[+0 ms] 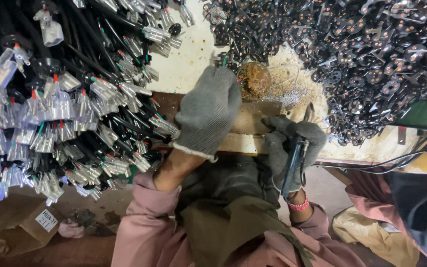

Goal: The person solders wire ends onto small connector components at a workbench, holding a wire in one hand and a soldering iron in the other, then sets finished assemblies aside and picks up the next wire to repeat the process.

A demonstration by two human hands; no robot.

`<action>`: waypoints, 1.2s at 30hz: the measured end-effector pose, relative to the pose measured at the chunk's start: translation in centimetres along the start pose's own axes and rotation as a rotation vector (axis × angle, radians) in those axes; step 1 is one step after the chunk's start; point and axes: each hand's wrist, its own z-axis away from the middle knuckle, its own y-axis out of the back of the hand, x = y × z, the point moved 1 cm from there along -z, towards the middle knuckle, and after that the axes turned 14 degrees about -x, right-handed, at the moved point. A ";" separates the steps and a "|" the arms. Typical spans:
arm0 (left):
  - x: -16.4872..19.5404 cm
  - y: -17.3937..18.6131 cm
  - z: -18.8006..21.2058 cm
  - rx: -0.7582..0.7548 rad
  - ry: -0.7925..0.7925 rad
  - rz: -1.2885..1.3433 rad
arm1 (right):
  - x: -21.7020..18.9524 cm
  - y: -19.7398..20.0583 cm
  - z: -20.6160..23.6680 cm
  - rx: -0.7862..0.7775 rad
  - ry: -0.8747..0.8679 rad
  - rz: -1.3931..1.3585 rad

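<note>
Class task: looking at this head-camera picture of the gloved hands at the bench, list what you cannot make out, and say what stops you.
- What the left hand grips: the glove covers it; only a green tip shows.
- Tip of the blue-handled tool in the right hand: hidden by fingers.
- The black parts: too small to tell their detail; the pile is cut off by the top edge.
- The bundle of cables: cut off at left.

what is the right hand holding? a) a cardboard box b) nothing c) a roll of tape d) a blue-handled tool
d: the gloved right hand is closed around a blue-handled tool, whose metal tip points up toward the wooden board, while the left hand pinches a wire end above the board.
</note>
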 end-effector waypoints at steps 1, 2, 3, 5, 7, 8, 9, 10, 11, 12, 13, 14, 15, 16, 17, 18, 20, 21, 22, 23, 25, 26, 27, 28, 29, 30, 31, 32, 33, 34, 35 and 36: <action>0.4 0.3 -0.4 -0.028 0.046 0.056 | 0.0 -0.1 -0.1 0.014 0.000 0.043; 1.0 0.6 -0.5 -0.055 0.091 0.111 | -0.1 -0.2 -0.2 0.028 0.002 0.086; 1.4 1.0 -0.3 -0.085 0.134 0.164 | -0.2 -0.3 -0.4 0.047 0.002 0.126; 2.1 1.7 1.2 -0.037 0.142 0.345 | -0.5 -0.3 -0.7 0.063 0.025 0.086; 2.1 1.6 3.3 -0.091 0.157 0.533 | -0.7 -0.2 -1.0 -0.066 -0.132 0.265; 1.8 1.2 4.4 -0.166 0.171 0.632 | -0.7 -0.1 -1.1 -0.212 -0.297 0.462; 1.5 0.5 5.2 -0.230 0.176 0.726 | -0.6 0.0 -1.2 -0.356 -0.447 0.658; 1.2 -0.3 5.9 -0.284 0.101 0.764 | -0.8 0.1 -1.3 -0.300 -0.264 0.534; 0.9 -1.1 6.4 -0.342 0.030 0.801 | -1.1 0.2 -1.4 -0.247 -0.086 0.408; 0.7 -1.9 6.9 -0.408 -0.034 0.844 | -1.3 0.3 -1.5 -0.198 0.078 0.281; 0.5 -2.6 7.1 -0.445 -0.020 0.821 | -1.4 0.3 -1.5 -0.210 0.068 0.378; 0.5 -3.0 7.2 -0.480 -0.006 0.797 | -1.5 0.3 -1.6 -0.223 0.060 0.475; 0.5 -3.2 7.2 -0.509 0.003 0.767 | -1.7 0.4 -1.7 -0.233 0.061 0.571; 0.6 -3.1 7.0 -0.427 0.026 0.666 | -1.9 0.5 -1.9 -0.240 0.096 0.569; 0.7 -2.8 6.8 -0.349 0.049 0.564 | -2.2 0.5 -2.1 -0.245 0.126 0.566; 0.9 -2.3 6.5 -0.276 0.074 0.464 | -2.6 0.6 -2.3 -0.252 0.150 0.562; 1.2 -1.4 5.7 -0.285 -0.055 0.468 | -3.3 0.5 -2.7 -0.298 0.067 0.398; 1.3 -1.1 5.3 -0.282 -0.122 0.467 | -3.7 0.4 -2.8 -0.319 0.034 0.319; 1.4 -0.9 5.0 -0.268 -0.110 0.464 | -3.9 0.1 -3.0 -0.268 0.005 0.364; 1.4 -0.8 4.7 -0.262 -0.099 0.459 | -4.1 -0.2 -3.2 -0.214 -0.030 0.404; 1.5 -1.2 4.7 -0.248 -0.049 0.484 | -4.4 -0.8 -3.0 -0.120 -0.059 0.382; 1.5 -1.6 4.6 -0.222 -0.022 0.501 | -4.3 -1.0 -3.1 -0.073 -0.027 0.322; 1.6 -1.9 4.7 -0.191 -0.001 0.516 | -4.1 -1.2 -3.1 -0.022 0.012 0.263; 1.7 -2.2 4.8 -0.181 0.001 0.512 | -4.0 -1.1 -3.1 -0.065 0.033 0.339; 1.8 -2.6 4.9 -0.176 0.015 0.510 | -3.7 -0.9 -3.1 -0.116 0.047 0.409; 1.9 -2.7 5.1 -0.177 0.027 0.508 | -3.6 -0.8 -2.9 -0.164 0.056 0.479; 1.8 -2.9 5.1 -0.167 0.016 0.517 | -3.4 -0.5 -2.9 -0.172 0.015 0.415; 1.9 -2.8 5.2 -0.152 -0.002 0.524 | -3.2 -0.2 -2.8 -0.178 -0.019 0.353; 1.9 -2.8 5.2 -0.142 -0.012 0.537 | -3.1 -0.1 -2.8 -0.190 -0.060 0.291; 1.7 -2.7 5.1 -0.159 -0.056 0.627 | -3.1 0.1 -2.9 -0.207 -0.042 0.322; 1.6 -2.6 5.0 -0.174 -0.101 0.712 | -3.3 0.2 -2.9 -0.223 -0.021 0.349; 1.3 -2.5 4.7 -0.186 -0.154 0.795 | -3.2 0.1 -3.2 -0.234 0.007 0.379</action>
